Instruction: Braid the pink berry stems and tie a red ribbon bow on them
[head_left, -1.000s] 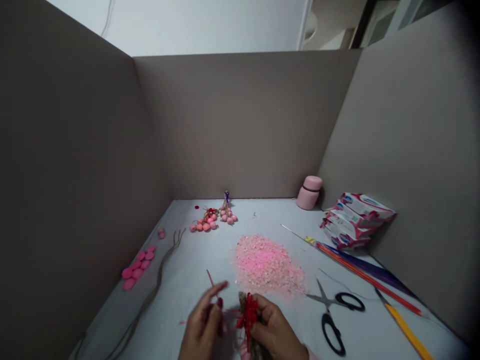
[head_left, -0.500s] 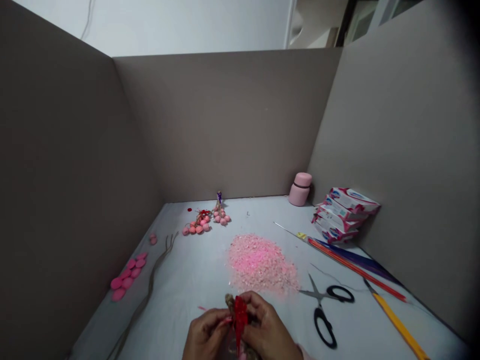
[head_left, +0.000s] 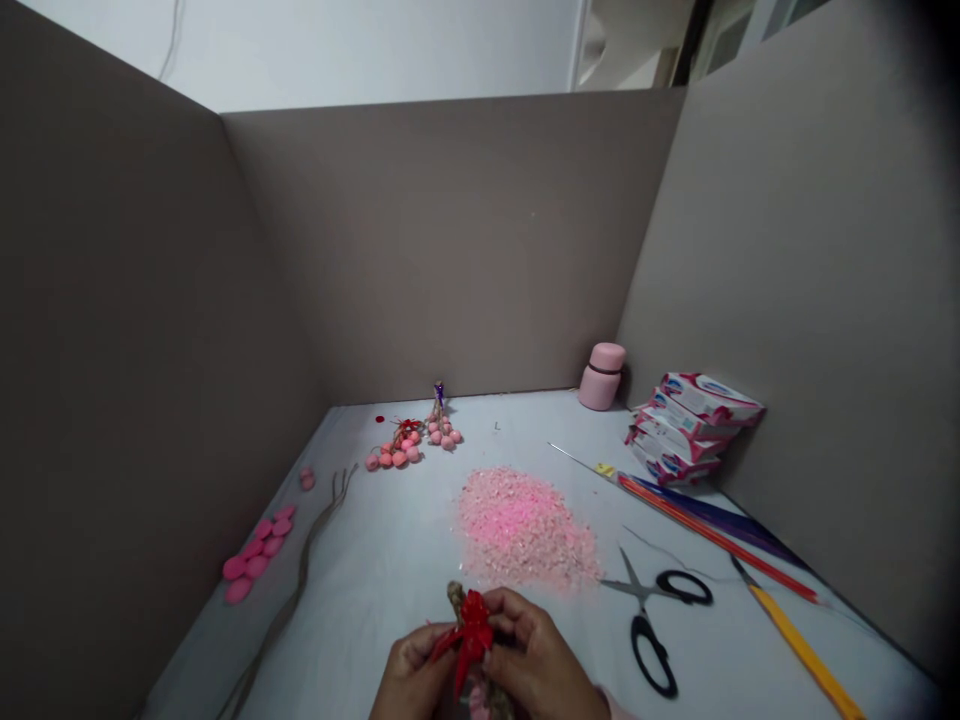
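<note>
At the bottom middle of the head view, my left hand [head_left: 409, 680] and my right hand [head_left: 536, 665] are closed together on a brown twig with a red ribbon tied round it [head_left: 471, 632]. The fingertips of both hands pinch the red ribbon. The twig's tip pokes up just above the ribbon. A heap of pink flakes [head_left: 521, 527] lies on the white table just beyond the hands.
Black-handled scissors [head_left: 651, 625] lie right of my hands, with red, purple and yellow sticks [head_left: 720, 535] beyond. A stack of packets [head_left: 694, 428] and a pink jar [head_left: 601, 376] stand at the back right. Pink ball clusters [head_left: 409, 445], pink discs [head_left: 259, 555] and brown wires [head_left: 300, 570] lie left. Grey partition walls enclose the table.
My left hand, which was apart with fingers spread, has come in and closed on the red ribbon with the right hand. The bundle sits a little lower and nearer to me.
</note>
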